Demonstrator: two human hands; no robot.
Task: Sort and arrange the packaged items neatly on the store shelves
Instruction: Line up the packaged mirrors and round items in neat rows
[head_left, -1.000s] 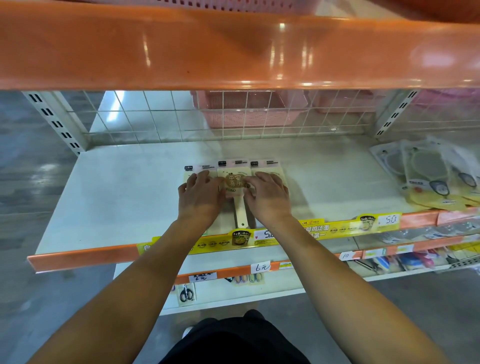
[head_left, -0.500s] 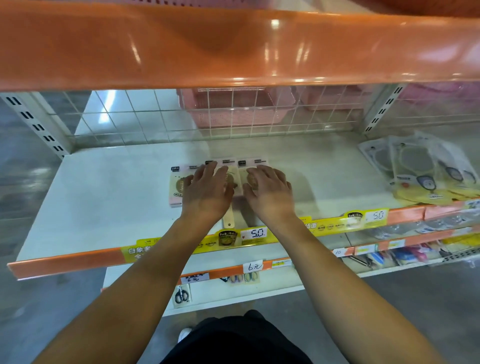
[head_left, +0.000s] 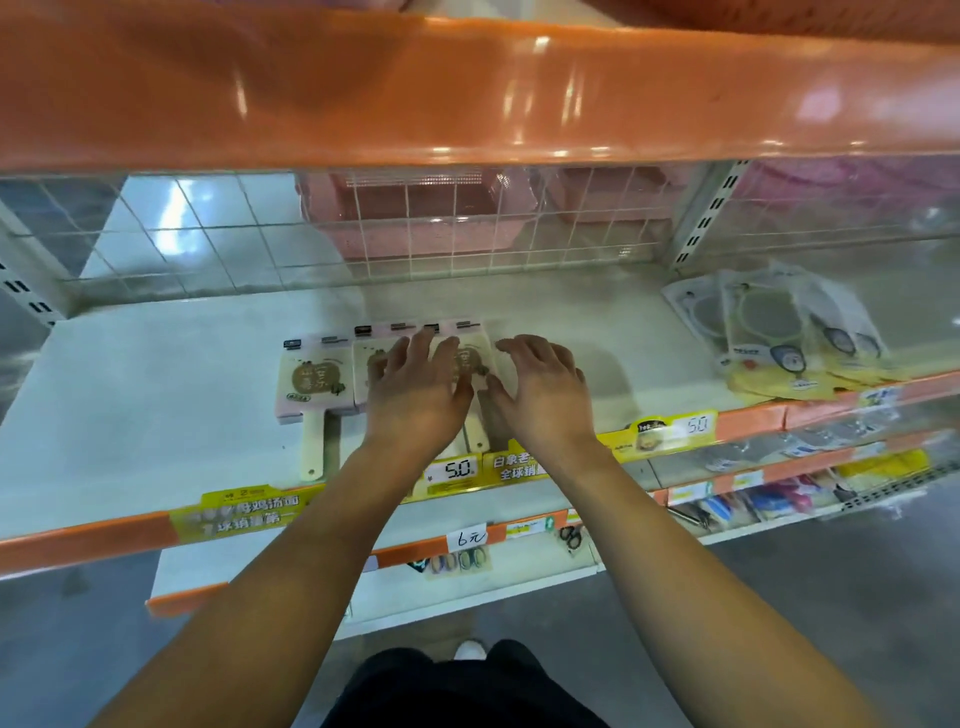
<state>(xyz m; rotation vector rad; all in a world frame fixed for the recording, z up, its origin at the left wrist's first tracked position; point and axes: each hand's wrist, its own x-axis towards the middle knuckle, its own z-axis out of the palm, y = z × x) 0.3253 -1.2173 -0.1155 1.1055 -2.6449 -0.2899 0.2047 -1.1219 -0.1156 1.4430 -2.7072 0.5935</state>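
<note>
Three packaged hand mirrors with cream handles lie side by side on the white shelf (head_left: 156, 374). The left mirror pack (head_left: 314, 384) lies uncovered. My left hand (head_left: 415, 389) rests flat on the middle pack (head_left: 368, 358), fingers spread. The right pack (head_left: 470, 345) shows between my hands. Just to its right, my right hand (head_left: 537, 387) hovers or rests on the shelf with fingers loosely bent, holding nothing.
A pile of clear-wrapped round items on yellow cards (head_left: 779, 338) lies at the shelf's right end. A wire grid back panel (head_left: 415, 223) closes the rear. An orange shelf edge (head_left: 467, 88) hangs overhead. Price tags (head_left: 452, 470) line the front rail; lower shelves hold small goods (head_left: 769, 501).
The packs have slid left and spread apart, so the left pack is now uncovered. My right hand has come off the packs to their right side.
</note>
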